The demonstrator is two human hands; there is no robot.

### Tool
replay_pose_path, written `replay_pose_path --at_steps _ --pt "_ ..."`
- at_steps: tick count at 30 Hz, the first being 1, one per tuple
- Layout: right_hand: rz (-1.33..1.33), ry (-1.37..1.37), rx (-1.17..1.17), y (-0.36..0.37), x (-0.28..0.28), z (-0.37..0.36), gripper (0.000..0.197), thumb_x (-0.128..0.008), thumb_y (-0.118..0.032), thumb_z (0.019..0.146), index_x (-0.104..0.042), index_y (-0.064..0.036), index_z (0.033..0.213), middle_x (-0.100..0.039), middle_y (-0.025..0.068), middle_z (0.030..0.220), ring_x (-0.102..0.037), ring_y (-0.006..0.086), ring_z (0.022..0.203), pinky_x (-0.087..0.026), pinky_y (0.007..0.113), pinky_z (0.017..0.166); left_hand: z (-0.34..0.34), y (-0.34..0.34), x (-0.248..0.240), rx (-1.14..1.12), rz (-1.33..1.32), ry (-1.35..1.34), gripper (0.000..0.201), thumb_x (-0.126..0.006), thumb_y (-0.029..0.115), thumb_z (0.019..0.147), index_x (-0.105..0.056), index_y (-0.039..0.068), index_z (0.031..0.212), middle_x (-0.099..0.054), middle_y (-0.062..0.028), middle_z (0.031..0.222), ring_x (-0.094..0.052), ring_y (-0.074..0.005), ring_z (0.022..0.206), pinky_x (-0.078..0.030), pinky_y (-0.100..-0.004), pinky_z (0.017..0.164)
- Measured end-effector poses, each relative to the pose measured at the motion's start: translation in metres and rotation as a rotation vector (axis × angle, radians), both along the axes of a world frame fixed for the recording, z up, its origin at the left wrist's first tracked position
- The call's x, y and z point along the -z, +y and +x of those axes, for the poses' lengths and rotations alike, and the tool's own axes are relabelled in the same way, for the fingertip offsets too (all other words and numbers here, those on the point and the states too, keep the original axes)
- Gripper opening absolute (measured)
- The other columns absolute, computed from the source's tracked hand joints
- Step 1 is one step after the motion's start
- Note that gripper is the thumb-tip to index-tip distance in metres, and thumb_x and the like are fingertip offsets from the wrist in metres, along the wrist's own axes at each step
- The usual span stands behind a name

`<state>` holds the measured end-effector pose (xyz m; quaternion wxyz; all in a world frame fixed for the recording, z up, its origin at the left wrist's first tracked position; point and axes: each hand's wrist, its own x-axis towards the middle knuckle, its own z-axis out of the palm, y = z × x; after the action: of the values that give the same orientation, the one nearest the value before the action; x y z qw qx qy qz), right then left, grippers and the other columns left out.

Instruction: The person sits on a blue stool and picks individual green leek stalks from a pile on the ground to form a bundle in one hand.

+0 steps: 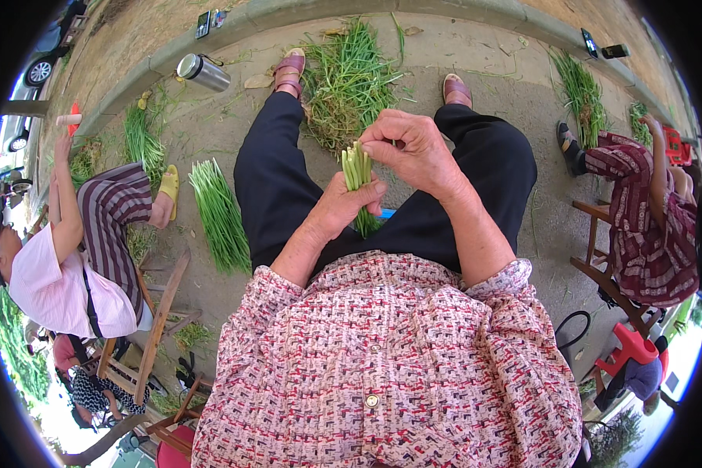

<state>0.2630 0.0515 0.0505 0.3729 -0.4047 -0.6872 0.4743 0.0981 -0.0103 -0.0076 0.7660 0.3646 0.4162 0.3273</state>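
My left hand (343,204) is wrapped round a bunch of chives (356,168), held between my knees with the pale stalk ends upward and the green leaves below. My right hand (413,150) is closed in a pinch at the top right of the bunch, its fingertips against the stalk ends. Exactly which stalks it grips is hard to make out. Beyond my hands, between my feet, lies a loose heap of chives (351,82) with brown, dry bits at its near side. A neater pile of chives (218,214) lies on the ground left of my left leg.
A steel flask (203,72) stands by the curb (249,23), with a phone (203,24) on the curb. Seated people flank me: one in a striped shirt (54,281) at left, one in patterned clothes (651,226) at right. More chives (581,93) lie near the right one.
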Motion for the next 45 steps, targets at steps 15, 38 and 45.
replay_pose_path --at_steps 15,38,45 --pt "-0.021 0.101 -0.101 0.005 0.008 0.004 0.006 -0.064 -0.003 0.079 -0.065 -0.0003 0.084 -0.057 0.0055 0.073 -0.057 0.0173 0.067 -0.045 0.029 0.062 -0.002 0.003 -0.003 0.061 -0.025 -0.038 0.026 -0.066 0.026 0.087 -0.053 0.005 0.079 -0.052 -0.0026 0.062 -0.056 -0.0149 0.060 -0.049 -0.0291 0.059" --pt "-0.421 0.846 0.365 0.026 0.040 0.039 0.008 -0.059 -0.009 0.085 -0.063 -0.0023 0.083 -0.059 0.0013 0.078 -0.051 0.0074 0.067 -0.041 0.022 0.060 -0.007 0.000 0.000 0.047 -0.045 -0.108 0.020 -0.062 0.022 0.089 -0.054 0.006 0.078 -0.052 -0.0015 0.063 -0.056 -0.0148 0.061 -0.052 -0.0322 0.064" --pt "-0.088 0.249 0.073 0.006 0.011 0.008 0.014 -0.065 -0.007 0.081 -0.067 -0.0008 0.094 -0.058 -0.0005 0.082 -0.056 0.0110 0.083 -0.043 0.024 0.070 -0.006 0.002 -0.002 0.067 -0.055 -0.065 0.022 -0.064 0.024 0.088 -0.054 0.006 0.079 -0.051 -0.0015 0.062 -0.055 -0.0148 0.059 -0.053 -0.0320 0.062"
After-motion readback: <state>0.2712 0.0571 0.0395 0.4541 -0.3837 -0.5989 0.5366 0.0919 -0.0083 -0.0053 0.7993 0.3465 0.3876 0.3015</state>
